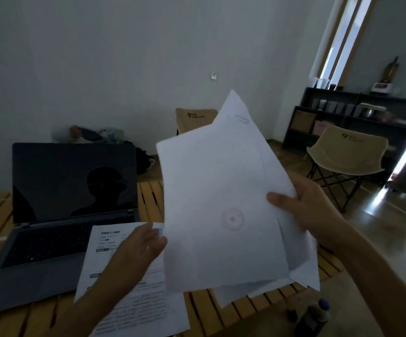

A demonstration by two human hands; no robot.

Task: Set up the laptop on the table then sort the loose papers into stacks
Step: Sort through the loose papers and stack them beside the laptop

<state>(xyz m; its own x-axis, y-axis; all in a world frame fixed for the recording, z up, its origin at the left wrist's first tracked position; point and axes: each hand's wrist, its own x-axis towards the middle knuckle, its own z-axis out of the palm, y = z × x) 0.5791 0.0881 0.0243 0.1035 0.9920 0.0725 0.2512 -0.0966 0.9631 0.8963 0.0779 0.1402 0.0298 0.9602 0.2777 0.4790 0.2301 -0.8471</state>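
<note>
Your open laptop point(73, 205) takes the left half of the slatted table point(149, 198); its upright screen walls off the far left. A printed sheet point(133, 283) lies flat just right of the keyboard, under your left hand point(138, 249). The raised fan of papers point(223, 203) in your right hand point(304, 205) hides the table's right side. Bare slats show between screen and papers. A dark bottle point(316, 317) stands near right.

The room was dim and greyish. Daylight came from a narrow window point(343, 37) at upper right, glaring on the floor point(379, 205). Edges curved and blurred.
</note>
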